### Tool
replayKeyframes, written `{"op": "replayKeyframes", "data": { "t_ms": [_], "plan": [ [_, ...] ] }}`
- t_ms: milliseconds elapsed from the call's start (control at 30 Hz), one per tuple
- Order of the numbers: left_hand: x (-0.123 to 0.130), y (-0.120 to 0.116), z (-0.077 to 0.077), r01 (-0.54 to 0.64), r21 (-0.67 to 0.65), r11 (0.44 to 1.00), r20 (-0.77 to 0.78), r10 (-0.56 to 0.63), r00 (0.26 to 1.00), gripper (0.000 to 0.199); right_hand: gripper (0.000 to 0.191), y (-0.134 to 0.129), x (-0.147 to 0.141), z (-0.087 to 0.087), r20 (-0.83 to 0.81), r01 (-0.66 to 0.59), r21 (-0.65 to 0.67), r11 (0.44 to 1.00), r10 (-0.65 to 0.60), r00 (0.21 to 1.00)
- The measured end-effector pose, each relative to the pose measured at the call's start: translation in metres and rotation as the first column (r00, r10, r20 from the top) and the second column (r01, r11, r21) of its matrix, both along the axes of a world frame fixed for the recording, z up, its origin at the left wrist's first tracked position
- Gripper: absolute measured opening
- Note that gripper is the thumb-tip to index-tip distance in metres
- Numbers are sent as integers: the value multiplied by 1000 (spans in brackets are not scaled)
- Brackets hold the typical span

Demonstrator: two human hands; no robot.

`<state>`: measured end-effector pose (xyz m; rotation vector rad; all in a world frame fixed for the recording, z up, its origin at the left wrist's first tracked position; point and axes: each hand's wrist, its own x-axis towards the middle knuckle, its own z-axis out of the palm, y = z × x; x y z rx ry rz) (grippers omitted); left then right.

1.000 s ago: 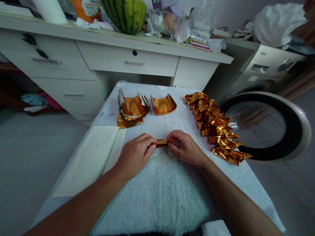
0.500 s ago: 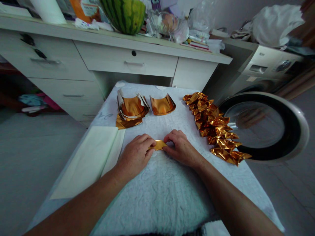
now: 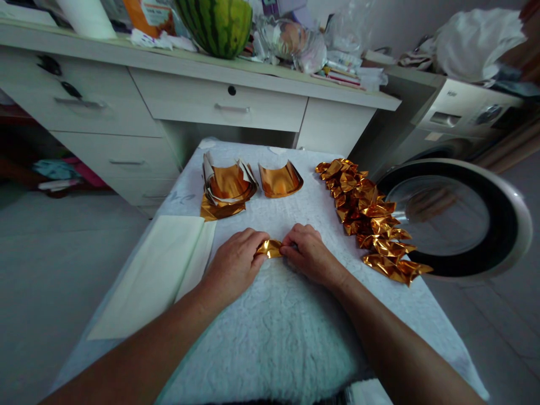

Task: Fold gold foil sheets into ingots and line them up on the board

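Note:
A small folded piece of gold foil paper [image 3: 270, 248] is held between my two hands, low over the cloth-covered table. My left hand [image 3: 236, 257] pinches its left end, and my right hand [image 3: 306, 251] grips the right end between thumb and fingers. Beyond them, a curved gold foil sheet [image 3: 280, 181] rests on the cloth. To its left stands a stack of curled gold foil sheets [image 3: 229, 183] with pale backs. Several folded gold foil pieces [image 3: 367, 211] lie in a long overlapping row on the right.
Pale paper sheets [image 3: 145, 275] lie on the table's left side. Behind stands a white drawer cabinet [image 3: 261, 109] with a cut watermelon [image 3: 217, 25] and plastic bags on top. A washing machine's open round door [image 3: 453, 216] juts out near the table's right edge.
The foil between my hands now looks more rounded and catches more light. My fingers have shifted slightly on its ends. The view has moved a little.

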<state>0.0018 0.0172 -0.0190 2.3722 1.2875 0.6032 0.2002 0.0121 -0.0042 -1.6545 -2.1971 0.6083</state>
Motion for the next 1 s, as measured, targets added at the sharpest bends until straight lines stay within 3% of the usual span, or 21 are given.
{"op": "replayKeyframes", "data": {
  "t_ms": [200, 500, 667, 833, 1000],
  "plan": [
    [0, -2, -3, 80, 30, 996, -10, -80, 997, 41, 8, -1, -4, 0, 38, 44, 3, 999, -44, 998],
    [-1, -1, -9, 136, 103, 985, -108, -125, 986, 38, 6, -2, -4, -6, -10, 88, 37, 995, -88, 996],
    [-2, 1, -11, 161, 87, 983, -116, -151, 982, 39, 6, -6, -6, -5, 56, 38, 56, 998, -41, 998],
    [-1, 0, -5, 148, 52, 988, -70, -144, 987, 29, 20, -10, -14, -4, 161, 48, 112, 993, -66, 985],
    [-2, 0, -4, 153, 40, 987, -67, -150, 986, 28, 15, -10, -14, -5, 178, 51, 88, 995, -66, 982]
  ]
}}
